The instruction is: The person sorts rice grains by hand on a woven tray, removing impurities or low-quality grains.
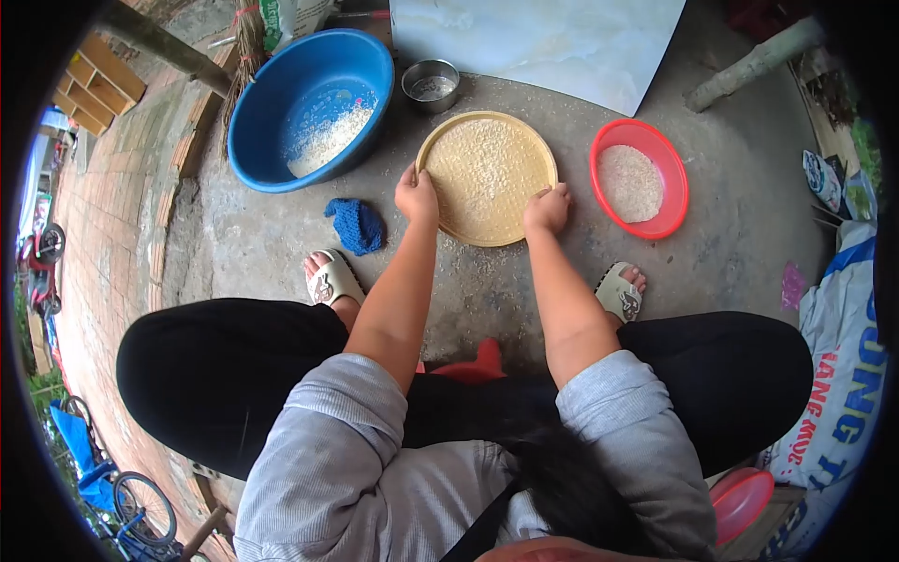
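Note:
Between my hands is a round, shallow, tan winnowing tray (459, 211) with pale grains, probably rice, spread over it. My left hand (417, 197) grips its left rim, fingers curled round the edge. On the opposite side, my right hand (548, 208) is closed on the rim at the lower right. A red plastic basin (676, 183) holding whitish grains stands to the right. At the upper left, a large blue basin (272, 103) has pale grains heaped along its lower right side. A small metal bowl (431, 86) sits just beyond the tray.
A blue knitted cloth (356, 226) lies on the concrete floor near my left foot. A large pale board (543, 47) is at the back. A straw broom (247, 47) leans beside the blue basin. Wooden poles stand at both sides, and printed sacks (838, 347) fill the right edge.

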`<state>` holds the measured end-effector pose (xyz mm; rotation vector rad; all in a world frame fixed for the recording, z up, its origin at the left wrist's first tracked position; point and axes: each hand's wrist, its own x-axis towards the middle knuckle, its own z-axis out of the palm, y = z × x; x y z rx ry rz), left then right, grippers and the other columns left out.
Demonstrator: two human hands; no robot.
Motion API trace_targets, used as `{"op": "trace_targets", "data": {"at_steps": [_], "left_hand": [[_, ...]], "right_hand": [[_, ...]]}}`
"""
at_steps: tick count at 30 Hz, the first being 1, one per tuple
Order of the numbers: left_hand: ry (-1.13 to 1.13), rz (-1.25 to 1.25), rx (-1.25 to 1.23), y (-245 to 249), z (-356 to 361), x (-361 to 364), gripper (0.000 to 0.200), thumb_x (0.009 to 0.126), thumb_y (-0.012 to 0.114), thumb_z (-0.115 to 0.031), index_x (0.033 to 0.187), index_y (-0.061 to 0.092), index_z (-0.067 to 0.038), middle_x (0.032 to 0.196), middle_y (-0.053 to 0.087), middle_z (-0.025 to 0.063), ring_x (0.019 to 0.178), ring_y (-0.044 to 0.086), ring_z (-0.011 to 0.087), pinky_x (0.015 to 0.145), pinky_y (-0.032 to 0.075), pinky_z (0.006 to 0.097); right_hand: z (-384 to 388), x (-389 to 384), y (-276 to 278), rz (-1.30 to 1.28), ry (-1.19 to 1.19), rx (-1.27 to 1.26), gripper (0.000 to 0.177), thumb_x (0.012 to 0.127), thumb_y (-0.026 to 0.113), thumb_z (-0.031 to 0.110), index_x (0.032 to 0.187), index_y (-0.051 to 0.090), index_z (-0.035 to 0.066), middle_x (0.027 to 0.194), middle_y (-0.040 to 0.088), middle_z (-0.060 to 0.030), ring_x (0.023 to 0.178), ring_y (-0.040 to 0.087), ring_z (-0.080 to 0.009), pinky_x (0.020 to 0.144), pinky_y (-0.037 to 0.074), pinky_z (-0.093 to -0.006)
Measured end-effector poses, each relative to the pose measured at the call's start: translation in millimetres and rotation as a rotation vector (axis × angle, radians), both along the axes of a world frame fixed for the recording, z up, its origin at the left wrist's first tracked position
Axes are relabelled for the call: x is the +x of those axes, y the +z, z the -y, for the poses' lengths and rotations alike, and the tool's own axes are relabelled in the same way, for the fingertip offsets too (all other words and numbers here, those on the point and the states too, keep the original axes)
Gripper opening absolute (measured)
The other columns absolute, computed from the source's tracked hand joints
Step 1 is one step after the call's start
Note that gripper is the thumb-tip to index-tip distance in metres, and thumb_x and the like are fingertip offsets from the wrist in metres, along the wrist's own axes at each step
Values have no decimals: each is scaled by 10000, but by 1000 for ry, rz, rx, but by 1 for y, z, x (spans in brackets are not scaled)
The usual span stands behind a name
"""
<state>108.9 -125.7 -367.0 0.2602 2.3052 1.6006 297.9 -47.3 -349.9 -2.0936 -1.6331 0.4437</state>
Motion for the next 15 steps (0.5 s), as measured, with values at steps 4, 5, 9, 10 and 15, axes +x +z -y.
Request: {"op": "trace_targets", "data": {"at_steps": [4, 5, 9, 10, 15], "left_hand": [[23, -102, -268, -3, 16, -23, 305, 778, 635, -220, 1069, 660, -129, 820, 677, 120, 697, 634, 181, 691, 481, 302], [32, -16, -248, -4, 19, -25, 308, 773, 634, -237, 1065, 662, -144, 830, 675, 134, 706, 640, 205, 698, 484, 318], [-28, -20, -280, -27, 22, -27, 334, 753, 634, -262, 1074, 657, -172, 969, 633, 187, 932, 606, 303, 838, 463, 360], [-48, -138, -283, -30, 23, -22, 334, 756, 643, -255, 1076, 655, -160, 918, 652, 176, 851, 626, 272, 793, 473, 347], [-74, -146, -329, -26, 17, -12, 335, 757, 652, -249, 1078, 652, -149, 898, 663, 180, 821, 641, 259, 802, 471, 341]], "right_hand": [[8, -14, -3, -41, 129, -19, 174, 858, 478, 127, 971, 475, -5, 1048, 521, -205, 907, 573, -371, 765, 478, -447], [10, -16, -3, -48, 133, -29, 176, 847, 487, 117, 973, 480, -5, 1050, 520, -203, 915, 571, -369, 773, 476, -444], [9, -13, -2, -21, 96, -58, 201, 817, 509, 95, 991, 498, -4, 1053, 522, -194, 952, 556, -356, 812, 466, -430], [8, -11, -2, -21, 91, -60, 201, 817, 509, 95, 991, 498, -4, 1053, 522, -194, 952, 556, -356, 812, 466, -430], [6, -9, -3, 49, 65, -67, 311, 799, 523, 87, 1094, 500, -12, 1081, 516, -184, 1051, 491, -338, 900, 418, -404]]}}
